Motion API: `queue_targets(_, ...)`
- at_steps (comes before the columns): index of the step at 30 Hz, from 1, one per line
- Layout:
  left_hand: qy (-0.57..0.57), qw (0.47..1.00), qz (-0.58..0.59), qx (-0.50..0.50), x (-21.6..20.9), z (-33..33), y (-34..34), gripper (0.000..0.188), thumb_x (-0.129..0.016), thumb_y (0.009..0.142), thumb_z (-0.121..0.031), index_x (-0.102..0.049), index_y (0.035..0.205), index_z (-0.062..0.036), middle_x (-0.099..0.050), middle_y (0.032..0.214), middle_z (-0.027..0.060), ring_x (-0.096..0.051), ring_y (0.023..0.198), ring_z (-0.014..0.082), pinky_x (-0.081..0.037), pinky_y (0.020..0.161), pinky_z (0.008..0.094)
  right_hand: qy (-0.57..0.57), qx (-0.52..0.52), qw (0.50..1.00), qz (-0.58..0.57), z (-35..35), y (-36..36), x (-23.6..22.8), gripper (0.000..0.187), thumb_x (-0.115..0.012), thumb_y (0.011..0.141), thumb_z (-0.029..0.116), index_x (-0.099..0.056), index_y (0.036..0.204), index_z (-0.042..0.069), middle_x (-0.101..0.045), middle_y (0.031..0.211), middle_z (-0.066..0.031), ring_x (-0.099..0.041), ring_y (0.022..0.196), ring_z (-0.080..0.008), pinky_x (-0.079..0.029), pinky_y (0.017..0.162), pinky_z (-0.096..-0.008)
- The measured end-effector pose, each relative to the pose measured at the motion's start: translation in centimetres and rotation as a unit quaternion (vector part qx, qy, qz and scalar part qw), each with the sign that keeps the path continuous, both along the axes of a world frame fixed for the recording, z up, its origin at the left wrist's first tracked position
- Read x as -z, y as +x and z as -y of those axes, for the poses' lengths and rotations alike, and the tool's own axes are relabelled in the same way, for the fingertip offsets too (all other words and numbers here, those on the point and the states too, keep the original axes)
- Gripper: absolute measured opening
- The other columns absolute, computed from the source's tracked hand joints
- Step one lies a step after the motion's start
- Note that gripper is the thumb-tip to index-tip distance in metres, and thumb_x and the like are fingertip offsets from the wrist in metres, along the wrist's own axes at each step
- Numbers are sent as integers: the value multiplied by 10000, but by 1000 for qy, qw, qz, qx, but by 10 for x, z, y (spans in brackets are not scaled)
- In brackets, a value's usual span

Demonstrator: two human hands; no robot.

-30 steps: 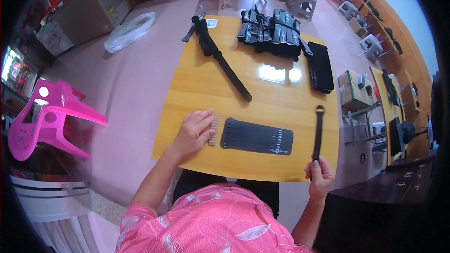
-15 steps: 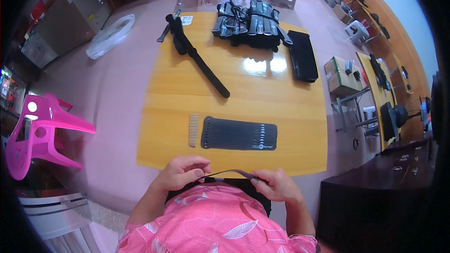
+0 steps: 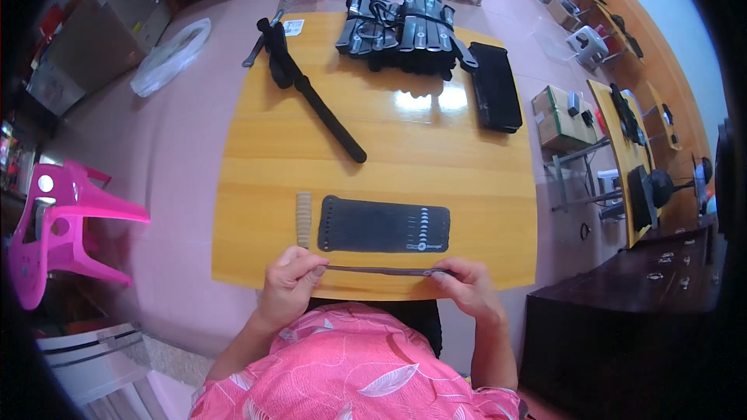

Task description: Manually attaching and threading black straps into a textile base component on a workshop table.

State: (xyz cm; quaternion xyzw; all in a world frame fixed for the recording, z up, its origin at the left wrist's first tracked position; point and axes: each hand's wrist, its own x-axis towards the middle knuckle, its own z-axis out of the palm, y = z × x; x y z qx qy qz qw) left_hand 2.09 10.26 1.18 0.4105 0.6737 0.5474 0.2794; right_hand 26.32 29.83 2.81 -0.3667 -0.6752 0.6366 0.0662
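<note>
A thin dark strap (image 3: 377,270) is stretched straight between my two hands over the table's near edge. My left hand (image 3: 286,284) pinches its left end, and my right hand (image 3: 470,289) pinches its right end. Just beyond it lies a flat black panel (image 3: 366,224), apparently straps laid side by side, with a column of small holes at its left and white crescent marks at its right. Beside the panel's left edge is a narrow tan ridged strip (image 3: 303,219).
On the wooden table (image 3: 257,163), a long black strap (image 3: 331,120) lies slantwise at the left. Bundled dark straps (image 3: 393,27) sit at the far side, next to a black rectangular stack (image 3: 496,89). A pink stool (image 3: 74,222) stands left, a dark cabinet (image 3: 607,342) right.
Both hands have moved forward, from near my body to over the table edge. The strap, bowed before, is now pulled straight. The view has shifted slightly.
</note>
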Motion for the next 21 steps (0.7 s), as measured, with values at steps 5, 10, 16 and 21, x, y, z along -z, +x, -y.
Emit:
queue_targets(5, -59, 984, 127, -109, 5, -7, 17, 84, -651, 885, -10, -630, 952, 37, -605, 716, 46, -568, 586, 84, -461, 516, 227, -5, 108, 994, -4, -4, -2, -1, 103, -618, 895, 64, -679, 931, -11, -611, 772, 21, -530, 703, -57, -433, 618, -224)
queue_targets(10, -104, 954, 261, -108, -1, -14, 7, 94, -634, 893, -14, -632, 970, 41, -621, 719, 46, -590, 606, 80, -469, 515, 221, 82, 111, 990, 6, -6, -6, -2, 103, -616, 883, 49, -667, 928, -28, -603, 737, 0, -533, 705, -56, -437, 617, -234)
queue_targets(16, -113, 978, 102, -143, 12, -20, 6, 112, -673, 851, -33, -663, 935, 40, -659, 738, 70, -608, 610, 96, -480, 533, 236, 123, 170, 977, 47, -10, -10, 10, 109, -662, 832, 56, -686, 871, -43, -617, 718, -47, -554, 648, -103, -447, 599, -254)
queue_targets(21, -104, 979, 9, -173, 18, -24, 7, 98, -703, 809, -32, -676, 878, 32, -663, 731, 109, -615, 606, 121, -485, 552, 261, 141, 180, 971, 72, -12, -12, 14, 128, -655, 831, 66, -688, 847, -57, -624, 707, -78, -570, 643, -123, -454, 592, -277)
